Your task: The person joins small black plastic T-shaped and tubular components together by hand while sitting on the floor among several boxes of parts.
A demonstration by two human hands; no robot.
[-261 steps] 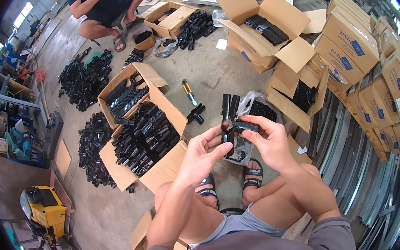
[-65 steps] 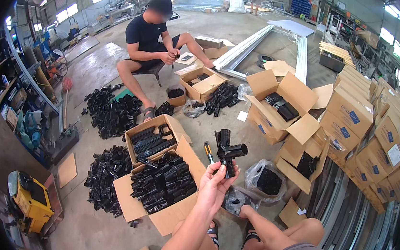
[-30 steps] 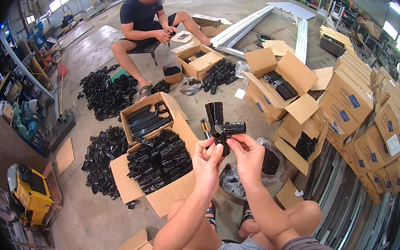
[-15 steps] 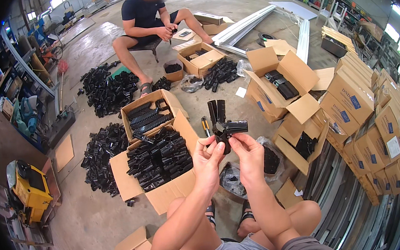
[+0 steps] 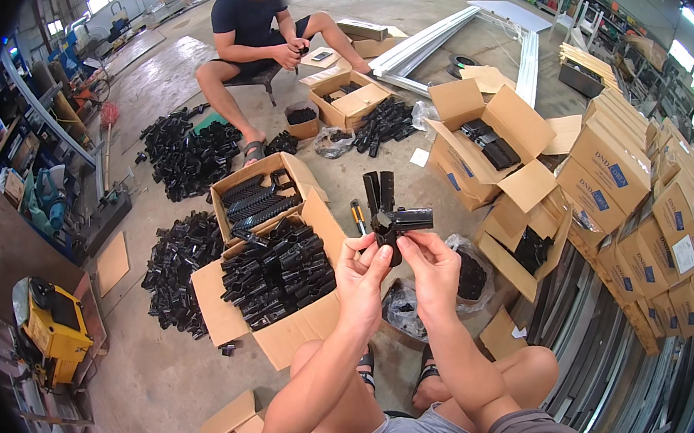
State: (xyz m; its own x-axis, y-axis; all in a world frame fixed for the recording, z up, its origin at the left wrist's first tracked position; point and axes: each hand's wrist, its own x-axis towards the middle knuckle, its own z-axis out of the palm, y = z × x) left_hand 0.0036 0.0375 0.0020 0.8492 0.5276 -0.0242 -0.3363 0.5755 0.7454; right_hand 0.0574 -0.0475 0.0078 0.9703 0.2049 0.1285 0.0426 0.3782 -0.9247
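Note:
A glossy black branched connector point(image 5: 408, 220) is raised in front of me, with one arm pointing away from me and another to the right. My left hand point(image 5: 362, 282) pinches its lower left side between thumb and fingers. On the other side my right hand point(image 5: 433, 273) grips the same connector close to its base. Below my hands lie plastic bags point(image 5: 402, 301) of small dark parts. Just left of the connector, a yellow-and-black hand tool point(image 5: 358, 216) rests on the floor. An open carton point(image 5: 285, 337) packed with similar black pieces stands left of my hands.
Heaps of black parts point(image 5: 177, 274) lie beyond the left carton. Across from me a seated person point(image 5: 250, 34) handles a small dark piece. Open boxes point(image 5: 528, 188) stand at right, before stacked cartons point(image 5: 610, 174) and long metal profiles point(image 5: 573, 353). A white frame point(image 5: 529, 69) lies farther back.
Both hands keep their hold on the connector, which has shifted very slightly to the right. The view has moved a little; the rest looks the same.

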